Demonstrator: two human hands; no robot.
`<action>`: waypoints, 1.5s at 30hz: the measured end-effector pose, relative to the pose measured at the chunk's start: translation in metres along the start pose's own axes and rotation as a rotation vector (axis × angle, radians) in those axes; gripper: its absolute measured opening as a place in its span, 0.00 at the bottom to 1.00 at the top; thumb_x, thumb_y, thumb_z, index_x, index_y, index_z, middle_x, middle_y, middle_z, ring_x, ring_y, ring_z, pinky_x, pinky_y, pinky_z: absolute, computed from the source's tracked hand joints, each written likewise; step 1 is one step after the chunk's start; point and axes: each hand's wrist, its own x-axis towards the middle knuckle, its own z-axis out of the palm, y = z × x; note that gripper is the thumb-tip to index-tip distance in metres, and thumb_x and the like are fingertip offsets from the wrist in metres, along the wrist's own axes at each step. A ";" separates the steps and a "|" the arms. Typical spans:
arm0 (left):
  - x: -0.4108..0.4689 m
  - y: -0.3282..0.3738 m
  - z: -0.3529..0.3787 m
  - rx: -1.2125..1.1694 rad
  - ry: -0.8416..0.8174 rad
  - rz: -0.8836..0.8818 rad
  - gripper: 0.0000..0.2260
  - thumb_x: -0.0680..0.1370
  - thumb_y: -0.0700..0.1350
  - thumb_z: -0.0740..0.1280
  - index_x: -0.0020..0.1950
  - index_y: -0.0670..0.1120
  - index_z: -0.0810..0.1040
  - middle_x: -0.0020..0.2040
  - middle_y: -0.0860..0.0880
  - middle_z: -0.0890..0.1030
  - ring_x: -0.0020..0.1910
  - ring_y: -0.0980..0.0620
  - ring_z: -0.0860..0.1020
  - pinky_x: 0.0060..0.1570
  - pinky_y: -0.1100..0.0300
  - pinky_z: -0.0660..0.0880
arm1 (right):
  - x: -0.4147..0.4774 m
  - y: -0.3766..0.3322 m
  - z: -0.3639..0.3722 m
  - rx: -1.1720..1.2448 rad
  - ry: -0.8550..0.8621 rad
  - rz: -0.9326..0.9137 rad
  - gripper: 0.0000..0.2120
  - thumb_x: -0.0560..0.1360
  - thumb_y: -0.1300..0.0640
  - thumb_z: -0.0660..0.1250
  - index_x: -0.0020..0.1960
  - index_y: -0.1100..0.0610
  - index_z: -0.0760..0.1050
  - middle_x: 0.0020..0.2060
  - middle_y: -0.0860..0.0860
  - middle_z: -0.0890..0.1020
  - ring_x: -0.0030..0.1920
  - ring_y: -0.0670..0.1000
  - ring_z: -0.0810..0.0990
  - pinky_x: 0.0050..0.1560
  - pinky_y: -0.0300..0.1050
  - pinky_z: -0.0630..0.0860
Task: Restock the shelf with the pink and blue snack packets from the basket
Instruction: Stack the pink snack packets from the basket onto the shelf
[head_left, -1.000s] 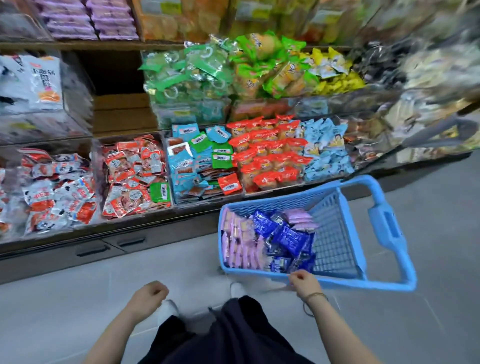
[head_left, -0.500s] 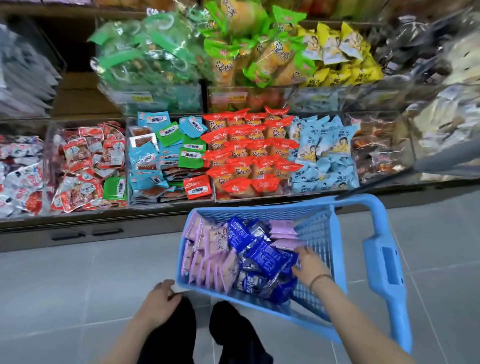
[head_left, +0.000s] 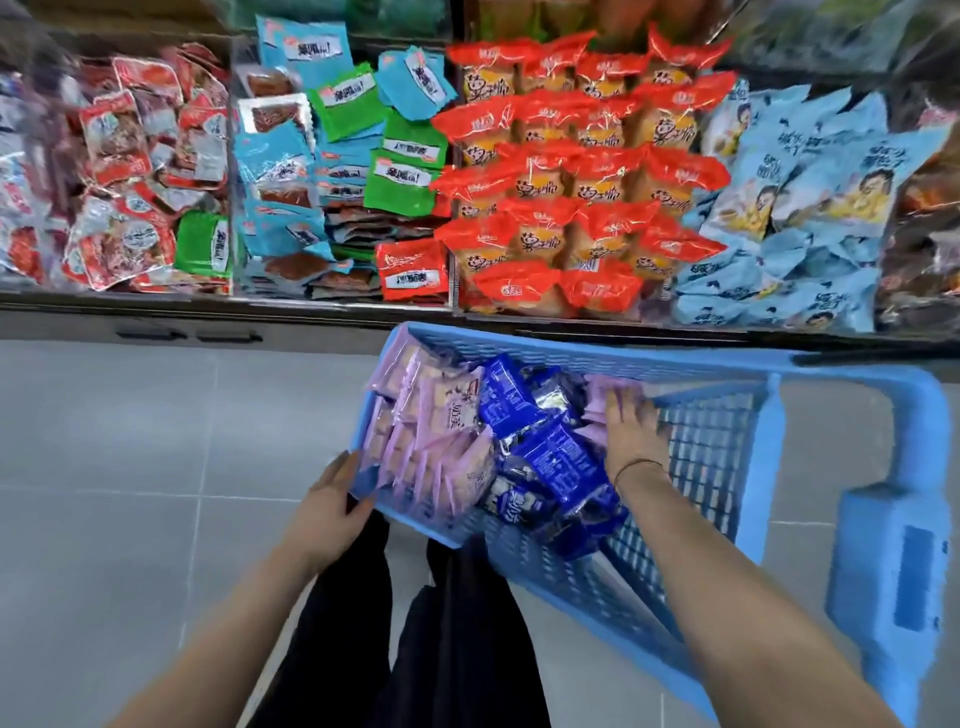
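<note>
A light blue plastic basket (head_left: 717, 447) stands on the floor in front of the shelf (head_left: 311, 306). Several pink snack packets (head_left: 441, 441) fill its left part and dark blue packets (head_left: 550, 457) lie in the middle. My right hand (head_left: 631, 431) reaches inside the basket, fingers stretched over pink packets at the far side beside the blue ones. My left hand (head_left: 335, 499) grips the basket's near left corner from outside.
The shelf bins hold red packets (head_left: 582, 171), light blue bags (head_left: 810, 208), green and turquoise packets (head_left: 363, 156). The basket's thick handle (head_left: 893, 561) sticks out at the right. Grey tiled floor (head_left: 130, 467) lies to the left. My dark trouser legs (head_left: 415, 649) stand below the basket.
The view has moved closer to basket and shelf. My right hand went from the basket's near rim into the packets. My left hand rose to take the basket's left corner.
</note>
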 end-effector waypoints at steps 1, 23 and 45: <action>-0.001 -0.002 0.000 -0.003 0.008 0.008 0.26 0.78 0.42 0.66 0.74 0.45 0.64 0.75 0.42 0.64 0.74 0.46 0.62 0.69 0.58 0.60 | 0.005 -0.001 0.000 0.005 0.007 0.003 0.43 0.74 0.66 0.64 0.76 0.51 0.38 0.76 0.51 0.46 0.76 0.59 0.46 0.66 0.60 0.66; -0.040 0.116 -0.055 -0.204 0.034 0.448 0.32 0.73 0.42 0.71 0.74 0.52 0.62 0.71 0.51 0.67 0.70 0.51 0.65 0.65 0.72 0.57 | -0.143 0.032 -0.105 1.072 -0.160 -0.350 0.25 0.71 0.62 0.72 0.63 0.46 0.68 0.56 0.42 0.77 0.56 0.44 0.78 0.56 0.32 0.73; -0.060 0.136 -0.100 -0.483 -0.317 0.165 0.43 0.68 0.72 0.62 0.77 0.53 0.57 0.78 0.56 0.55 0.75 0.54 0.58 0.74 0.49 0.57 | -0.165 -0.029 -0.177 1.122 -0.257 -0.458 0.29 0.66 0.50 0.76 0.62 0.42 0.65 0.59 0.45 0.77 0.56 0.49 0.80 0.56 0.49 0.78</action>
